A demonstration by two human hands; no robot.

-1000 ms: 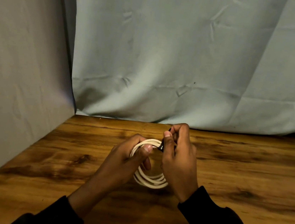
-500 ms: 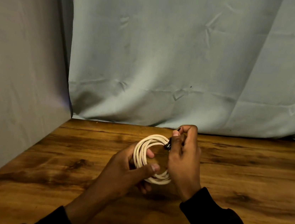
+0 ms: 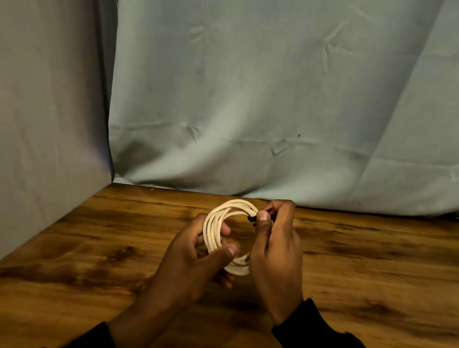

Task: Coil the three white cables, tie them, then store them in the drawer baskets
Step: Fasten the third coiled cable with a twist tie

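1. This looks like a makeshift recording booth, not a lived-in room.
2. A creased pale blue-grey cloth backdrop (image 3: pixel 290 94) hangs across the whole far side.
3. A second grey cloth panel (image 3: pixel 30 91) closes off the left, meeting the backdrop at a dark gap.
4. A wood-grain table (image 3: pixel 383 279) fills the near ground, lit dimly and warmly.

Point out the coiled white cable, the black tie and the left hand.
coiled white cable (image 3: pixel 212 223): head view, left side of the loops.
black tie (image 3: pixel 251 218): head view, dark bit beside the right thumb.
left hand (image 3: pixel 192 259): head view, back of the hand.
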